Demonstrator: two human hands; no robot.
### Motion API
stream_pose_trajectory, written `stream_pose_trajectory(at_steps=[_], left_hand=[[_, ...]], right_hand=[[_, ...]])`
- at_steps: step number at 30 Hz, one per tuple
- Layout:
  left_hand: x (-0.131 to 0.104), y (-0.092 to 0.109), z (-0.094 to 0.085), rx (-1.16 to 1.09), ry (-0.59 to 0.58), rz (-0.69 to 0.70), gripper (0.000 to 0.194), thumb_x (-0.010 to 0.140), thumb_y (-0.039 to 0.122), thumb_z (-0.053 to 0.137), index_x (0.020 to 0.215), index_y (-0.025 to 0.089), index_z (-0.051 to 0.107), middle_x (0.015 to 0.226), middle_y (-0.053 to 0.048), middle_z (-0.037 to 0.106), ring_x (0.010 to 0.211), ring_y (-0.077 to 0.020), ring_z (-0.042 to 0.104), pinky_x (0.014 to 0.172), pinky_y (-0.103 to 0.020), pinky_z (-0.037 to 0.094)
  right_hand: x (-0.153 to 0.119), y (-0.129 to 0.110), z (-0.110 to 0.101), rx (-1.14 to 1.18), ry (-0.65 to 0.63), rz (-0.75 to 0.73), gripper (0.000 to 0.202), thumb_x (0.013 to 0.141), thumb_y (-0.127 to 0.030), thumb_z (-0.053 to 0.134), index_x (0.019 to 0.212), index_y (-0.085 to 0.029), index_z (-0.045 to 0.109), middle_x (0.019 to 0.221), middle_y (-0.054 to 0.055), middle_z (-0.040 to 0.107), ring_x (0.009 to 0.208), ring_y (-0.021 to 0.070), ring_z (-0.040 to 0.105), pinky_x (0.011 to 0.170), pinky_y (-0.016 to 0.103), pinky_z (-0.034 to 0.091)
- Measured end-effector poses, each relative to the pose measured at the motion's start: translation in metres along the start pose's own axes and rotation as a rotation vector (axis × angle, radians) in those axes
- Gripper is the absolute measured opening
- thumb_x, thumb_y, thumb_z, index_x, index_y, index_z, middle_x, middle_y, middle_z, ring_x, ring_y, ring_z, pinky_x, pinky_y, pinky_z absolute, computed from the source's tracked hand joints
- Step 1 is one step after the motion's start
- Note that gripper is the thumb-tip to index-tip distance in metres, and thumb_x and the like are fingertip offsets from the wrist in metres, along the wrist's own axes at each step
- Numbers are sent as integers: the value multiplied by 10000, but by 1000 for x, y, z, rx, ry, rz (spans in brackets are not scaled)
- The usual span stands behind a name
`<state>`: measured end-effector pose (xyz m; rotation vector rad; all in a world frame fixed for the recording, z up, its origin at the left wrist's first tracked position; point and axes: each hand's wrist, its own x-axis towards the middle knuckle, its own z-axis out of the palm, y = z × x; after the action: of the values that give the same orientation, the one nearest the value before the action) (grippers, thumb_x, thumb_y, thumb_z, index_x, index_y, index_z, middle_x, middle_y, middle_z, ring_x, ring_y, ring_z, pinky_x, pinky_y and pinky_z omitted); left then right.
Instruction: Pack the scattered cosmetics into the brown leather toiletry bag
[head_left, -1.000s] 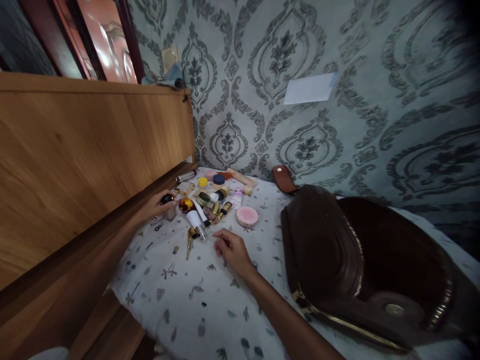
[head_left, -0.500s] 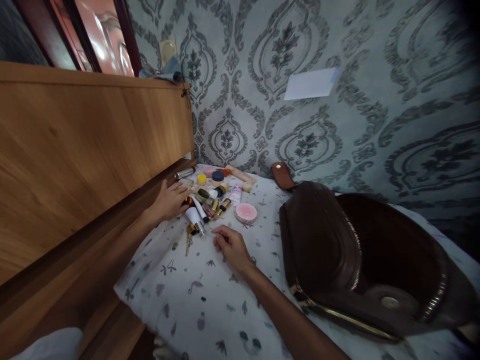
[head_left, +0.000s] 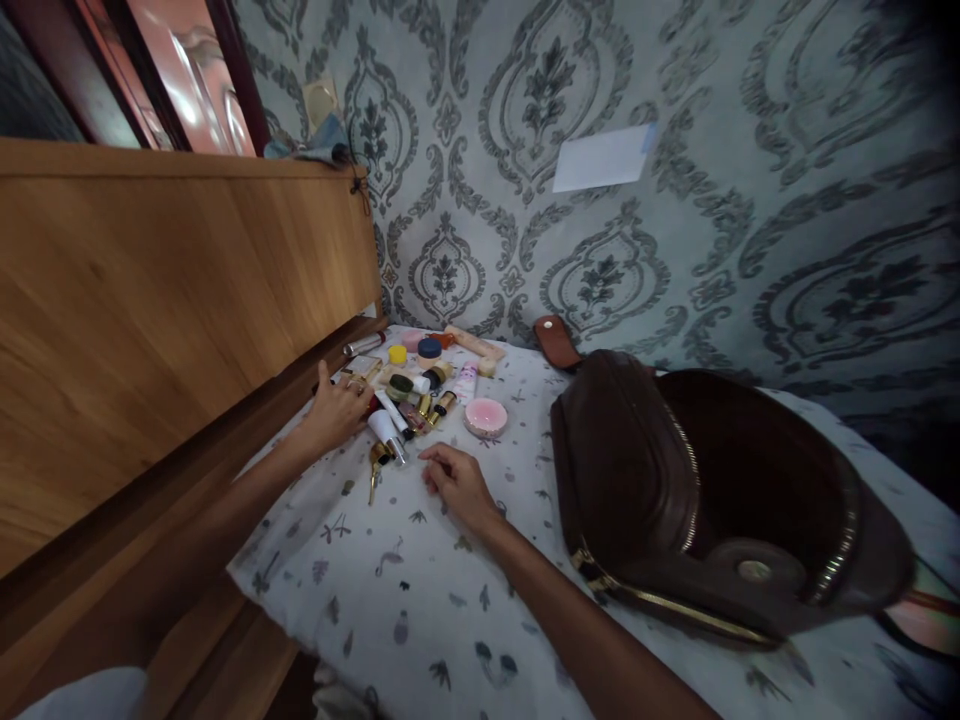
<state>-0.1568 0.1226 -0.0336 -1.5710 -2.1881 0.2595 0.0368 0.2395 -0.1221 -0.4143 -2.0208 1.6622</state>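
Note:
My left hand [head_left: 341, 405] lies over the left side of a group of cosmetics, thumb raised apart and fingers stretched toward a dark red item [head_left: 373, 404]; a firm hold is not visible. My right hand [head_left: 459, 482] rests on the patterned sheet, loosely bent, index finger out, with nothing seen in it. Between the hands are a white tube with a silver cap [head_left: 386, 430], a slim white tube [head_left: 393, 410] and a gold-and-black item [head_left: 379, 455]. A round pink compact [head_left: 486, 416] sits beyond my right hand. Behind are a blue-lidded jar [head_left: 430, 350] and a yellow-capped jar [head_left: 397, 354].
A brown leather bag [head_left: 630, 480] stands unzipped at the right, its brown strap flap [head_left: 556, 342] toward the wall. A wooden panel [head_left: 187, 300] borders the left side. White paper [head_left: 602, 158] is on the patterned wall [head_left: 450, 200]. A silver tube [head_left: 364, 345] lies by the panel.
My left hand has turned slightly, its thumb now standing up and its fingers drawn back a little from the cosmetics. My right hand stays nearly still. The view has shifted slightly right.

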Motion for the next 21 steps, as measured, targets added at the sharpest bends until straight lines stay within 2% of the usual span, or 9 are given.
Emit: stream_pose_trajectory(at_steps=[6, 11, 15, 17, 21], left_hand=[[-4, 9, -1, 106, -27, 17, 382, 831, 309, 637, 1146, 99, 590, 994, -210, 718, 967, -379, 642, 1091, -681, 121], [-10, 11, 7, 121, 11, -5, 415, 849, 287, 589, 1226, 117, 553, 1026, -197, 713, 1015, -374, 623, 1097, -647, 158], [-12, 15, 8, 107, 14, -40, 366, 896, 168, 458, 1243, 101, 551, 1005, -193, 708, 1034, -339, 618, 1124, -563, 175], [-15, 17, 5, 39, 1, -57, 366, 910, 121, 390, 1235, 80, 554, 1036, -216, 688, 1033, -337, 615, 1095, -536, 237], [-27, 12, -4, -35, -51, -52, 379, 925, 92, 300, 1194, 83, 566, 1056, -237, 656, 985, -342, 614, 917, -496, 406]], right_hand=[[2, 4, -1, -11, -5, -19, 218, 763, -226, 456, 886, -167, 626, 631, -28, 603, 500, 106, 547, 490, 218, 405], [2, 6, 0, -10, -1, -27, 210, 764, -209, 456, 882, -174, 626, 629, -33, 611, 507, 102, 552, 492, 209, 409], [2, 5, 0, -12, 0, -32, 197, 754, -196, 450, 854, -176, 618, 620, -36, 608, 500, 99, 549, 488, 205, 406], [2, 5, 0, -9, 4, -34, 198, 754, -198, 450, 856, -178, 619, 626, -37, 609, 506, 100, 554, 492, 205, 410], [3, 6, 1, -1, 5, -27, 208, 748, -204, 457, 866, -175, 626, 624, -39, 605, 489, 99, 545, 486, 208, 413]])
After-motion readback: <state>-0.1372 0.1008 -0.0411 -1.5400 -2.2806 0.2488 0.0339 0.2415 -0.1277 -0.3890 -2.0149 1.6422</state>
